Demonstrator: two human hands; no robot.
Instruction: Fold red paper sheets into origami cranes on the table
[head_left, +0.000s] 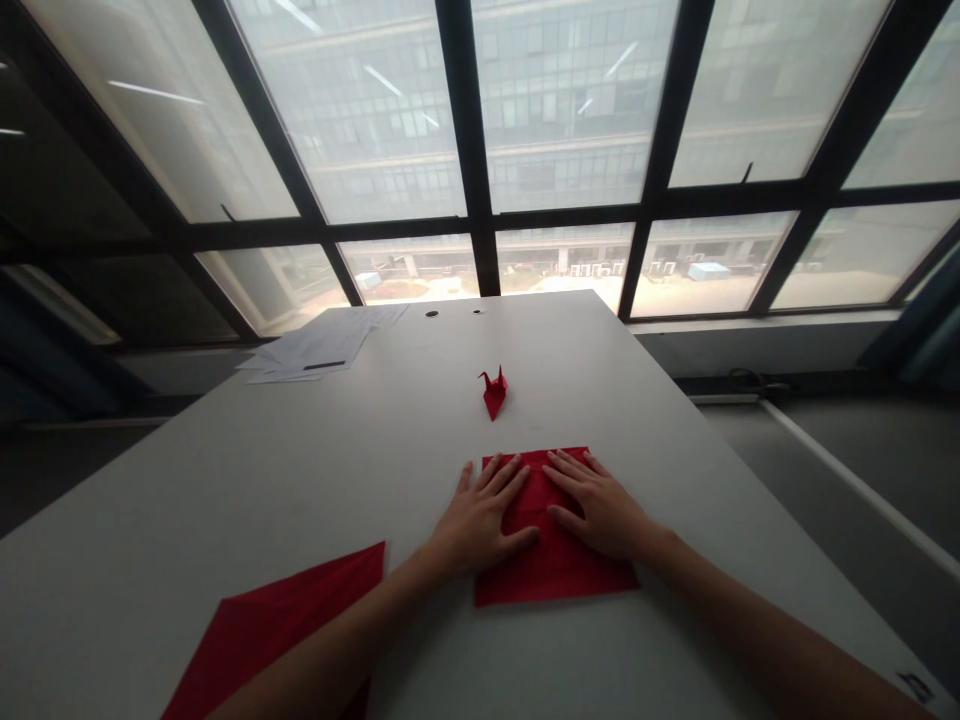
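Red sheet (553, 575) flat, creased; left hand (480, 522), right hand (606, 510) splayed atop, gripping nothing.

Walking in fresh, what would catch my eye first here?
Probably the red sheet, with the left hand and right hand resting on it. Just beyond it on the white table sits a small red paper crane. A second red sheet lies to the left, partly hidden by the left forearm.
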